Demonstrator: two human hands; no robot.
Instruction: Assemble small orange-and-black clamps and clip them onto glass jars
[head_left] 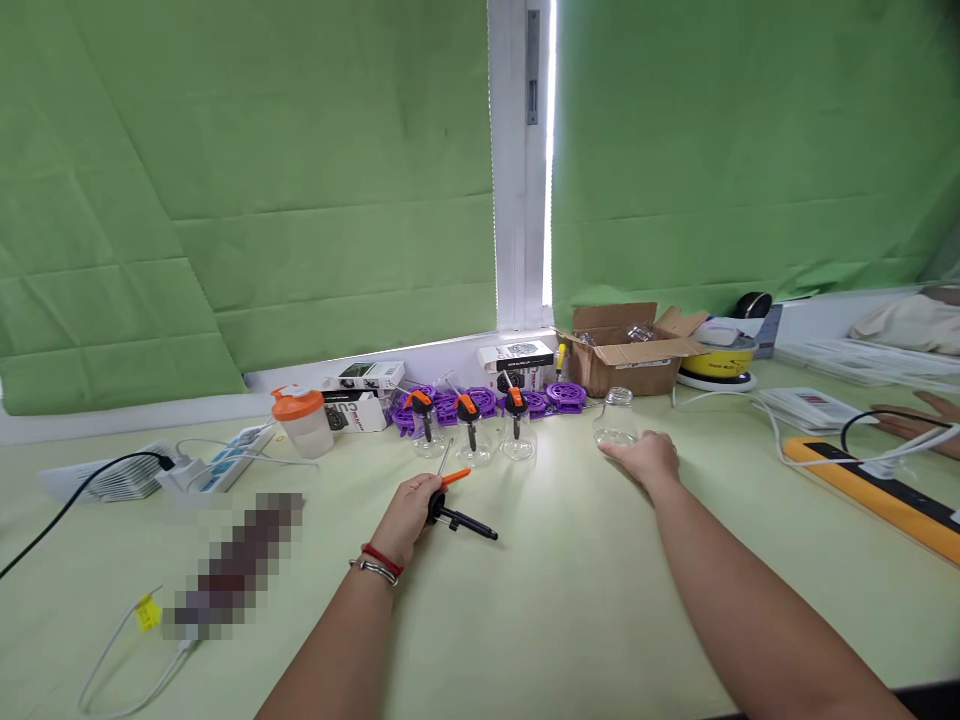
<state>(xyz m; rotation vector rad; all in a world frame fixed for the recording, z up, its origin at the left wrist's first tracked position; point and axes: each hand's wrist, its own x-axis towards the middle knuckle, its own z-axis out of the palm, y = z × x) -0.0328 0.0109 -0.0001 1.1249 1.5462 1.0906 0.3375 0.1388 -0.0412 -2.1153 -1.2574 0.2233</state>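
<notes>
My left hand (409, 512) is closed around a black-and-orange dispenser lid (471, 524). Its orange lever and black tube stick out to the right, and a thin metal spout points up. Further right, my right hand (651, 458) grips the lower side of a clear, lidless glass bottle (618, 412) that stands upright on the table. Between and beyond my hands are three glass bottles with similar lids: a left one (427, 435), a middle one (472, 445) and a right one (519, 437).
Purple reel-like parts (566, 398) and white boxes (360, 410) line the back. An open cardboard box (630, 368) stands behind the bottle. A shaker cup (304, 425) and power strip (240, 458) are left. On the right lie an orange power strip (877, 490) and another person's hand (919, 422).
</notes>
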